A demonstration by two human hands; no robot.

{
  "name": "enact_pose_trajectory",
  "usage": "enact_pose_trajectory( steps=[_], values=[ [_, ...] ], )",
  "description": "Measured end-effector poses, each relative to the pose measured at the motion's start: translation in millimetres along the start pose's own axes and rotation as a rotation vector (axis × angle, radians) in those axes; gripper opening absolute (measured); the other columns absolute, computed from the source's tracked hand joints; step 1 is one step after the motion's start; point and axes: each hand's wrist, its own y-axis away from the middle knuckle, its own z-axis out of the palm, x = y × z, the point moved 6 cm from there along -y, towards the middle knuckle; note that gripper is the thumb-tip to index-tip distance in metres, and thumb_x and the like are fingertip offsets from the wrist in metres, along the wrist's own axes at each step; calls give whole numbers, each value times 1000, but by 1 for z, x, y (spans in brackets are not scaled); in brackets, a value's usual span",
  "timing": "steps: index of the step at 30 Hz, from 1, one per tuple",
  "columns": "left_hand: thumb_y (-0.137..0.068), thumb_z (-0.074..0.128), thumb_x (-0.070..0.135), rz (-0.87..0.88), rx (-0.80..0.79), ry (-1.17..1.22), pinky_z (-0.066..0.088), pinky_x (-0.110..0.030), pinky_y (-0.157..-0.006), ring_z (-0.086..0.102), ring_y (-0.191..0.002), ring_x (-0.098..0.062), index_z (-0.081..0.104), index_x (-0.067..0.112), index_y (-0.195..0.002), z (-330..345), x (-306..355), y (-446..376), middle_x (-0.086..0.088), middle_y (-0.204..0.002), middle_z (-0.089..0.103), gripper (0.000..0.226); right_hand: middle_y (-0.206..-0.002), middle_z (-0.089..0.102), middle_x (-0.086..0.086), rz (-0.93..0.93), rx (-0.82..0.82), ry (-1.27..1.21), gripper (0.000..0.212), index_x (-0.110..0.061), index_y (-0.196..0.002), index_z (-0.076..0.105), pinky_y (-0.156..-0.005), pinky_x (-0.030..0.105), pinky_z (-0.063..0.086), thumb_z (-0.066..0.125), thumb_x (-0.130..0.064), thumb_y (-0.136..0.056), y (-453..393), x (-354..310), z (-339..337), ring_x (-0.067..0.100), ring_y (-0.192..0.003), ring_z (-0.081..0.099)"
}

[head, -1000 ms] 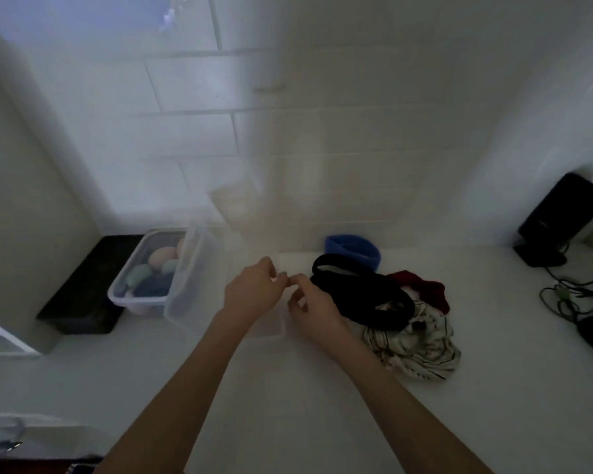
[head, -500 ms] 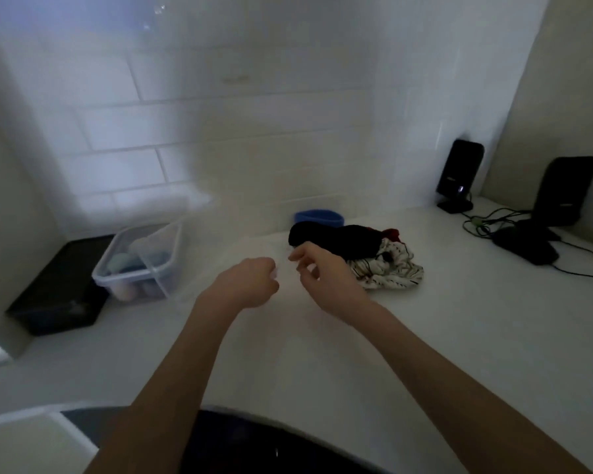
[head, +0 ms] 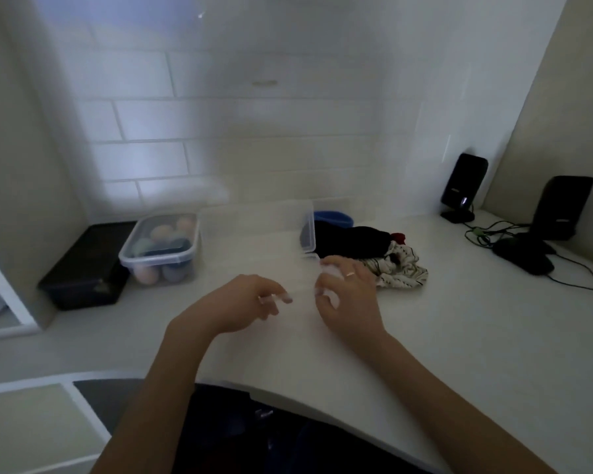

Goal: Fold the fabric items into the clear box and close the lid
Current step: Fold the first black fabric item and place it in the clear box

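Observation:
An empty clear box stands on the white counter, hard to see against it. My left hand pinches its near rim with thumb and fingertips. At the near right corner, my right hand, with a ring on one finger, curls around the box. Just right of the box lies a heap of fabric: a black piece, a blue one behind it, a bit of red, and a white striped piece in front. I cannot make out a separate lid.
A second clear lidded box with coloured round items sits at the left, beside a black tray. Two black speakers, a dark device and cables occupy the right corner. A tiled wall stands close behind.
The clear box, held tilted near the left box a second ago, now stands upright in front of me. My view has pulled back and both hands moved nearer to me.

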Motion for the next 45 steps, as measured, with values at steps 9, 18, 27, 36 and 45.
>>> enact_pose_trajectory(
  steps=[9,18,27,36,45],
  values=[
    [-82,58,21,-19,142,-88,54,-33,-80,63,-80,-6,70,36,-91,-5,-5,1,15,-84,68,21,-109,63,-4,106,344,115,25,-23,-100,64,-92,41,35,50,-26,-80,-33,30,-37,21,-102,55],
    [-85,57,35,106,181,-95,46,-24,-78,60,-89,-3,67,35,-100,14,41,-36,15,-97,69,18,-120,59,-1,373,-94,419,25,-22,-99,66,-111,53,17,46,-35,-95,-73,108,-23,25,-118,48],
    [-89,52,37,169,278,-116,38,-20,-75,58,-94,-6,65,33,-107,27,70,-73,12,-107,67,23,-73,53,-5,178,285,-414,12,-11,-87,49,-60,7,40,45,-14,-98,-100,83,-88,-3,-63,52],
    [-66,78,42,301,414,607,36,-11,-98,40,-122,7,18,32,-144,10,117,-90,23,-132,39,99,-74,72,6,360,-89,-977,8,-17,-94,66,-55,33,58,58,-17,-91,-104,54,-84,19,-61,69],
    [-82,65,15,264,416,1135,56,-33,-76,70,-87,-17,66,18,-104,10,98,-115,-4,-96,73,22,-102,68,11,284,-164,-1032,40,-16,-118,58,-74,39,55,62,4,-84,-105,58,-79,24,-93,64]
  ],
)
